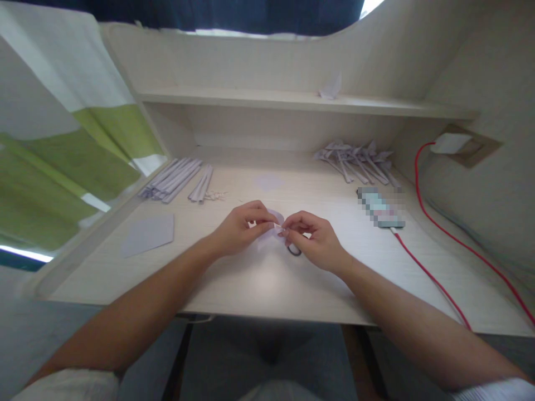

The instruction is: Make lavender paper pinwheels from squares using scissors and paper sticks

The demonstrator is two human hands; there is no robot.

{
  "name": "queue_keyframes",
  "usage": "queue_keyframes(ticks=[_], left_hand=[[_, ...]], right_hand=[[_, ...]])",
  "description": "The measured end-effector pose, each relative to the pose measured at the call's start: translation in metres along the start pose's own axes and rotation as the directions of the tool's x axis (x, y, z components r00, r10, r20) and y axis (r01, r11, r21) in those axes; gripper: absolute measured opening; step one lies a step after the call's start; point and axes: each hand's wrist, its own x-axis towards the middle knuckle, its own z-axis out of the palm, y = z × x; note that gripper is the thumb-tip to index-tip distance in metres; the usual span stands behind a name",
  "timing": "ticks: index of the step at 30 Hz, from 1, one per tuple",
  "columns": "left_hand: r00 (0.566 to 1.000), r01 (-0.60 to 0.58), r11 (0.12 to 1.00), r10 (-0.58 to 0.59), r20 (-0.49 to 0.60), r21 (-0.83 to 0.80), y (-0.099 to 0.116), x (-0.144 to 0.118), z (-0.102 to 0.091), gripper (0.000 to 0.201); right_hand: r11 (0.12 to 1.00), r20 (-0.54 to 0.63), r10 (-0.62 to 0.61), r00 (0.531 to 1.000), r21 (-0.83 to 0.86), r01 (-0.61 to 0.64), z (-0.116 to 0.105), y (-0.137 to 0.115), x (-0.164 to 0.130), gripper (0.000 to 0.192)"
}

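Note:
Over the middle of the desk, my left hand (246,225) pinches a thin white piece of paper (273,216) between thumb and fingers. Close against it, the fingertips of my right hand (315,239) are closed on the right side of the same paper. The paper looks curved or folded, and the fingers hide much of it. Below my right fingers shows a dark ring (294,250), like a scissors handle; whether it is held or lies on the desk I cannot tell. Several paper pinwheels (355,159) on rolled sticks lie at the back right.
Rolled paper sticks (178,177) and a smaller bunch (201,184) lie back left, beside small pale bits (215,195). Flat paper sheets (149,235) rest at left. A phone (380,207) on a red cable (430,278) lies right. A shelf (251,99) spans the back.

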Motion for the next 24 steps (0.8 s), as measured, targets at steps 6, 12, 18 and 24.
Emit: queue_keyframes(ticks=[6,12,18,24], left_hand=[[0.999,-0.032,0.999,0.032,0.021,0.011,0.0011,0.0000,-0.0007,0.014],[0.998,-0.031,0.999,0.031,0.046,0.012,0.0012,0.0005,-0.0014,0.015],[0.996,-0.040,0.999,0.038,0.085,0.021,0.0034,0.0005,-0.0025,0.019],[0.993,-0.045,0.999,0.043,0.107,0.018,0.0022,0.0000,-0.0019,0.022]], right_hand=[[1.000,0.012,0.018,1.000,0.014,-0.018,-0.0002,-0.0013,-0.0002,0.007],[1.000,0.015,0.021,1.000,0.010,-0.021,0.0004,-0.0019,-0.0002,0.007],[1.000,0.015,0.018,1.000,-0.008,-0.017,0.0003,-0.0017,-0.0007,0.007],[1.000,0.011,0.020,1.000,-0.004,-0.020,0.0006,-0.0006,0.0000,0.007]])
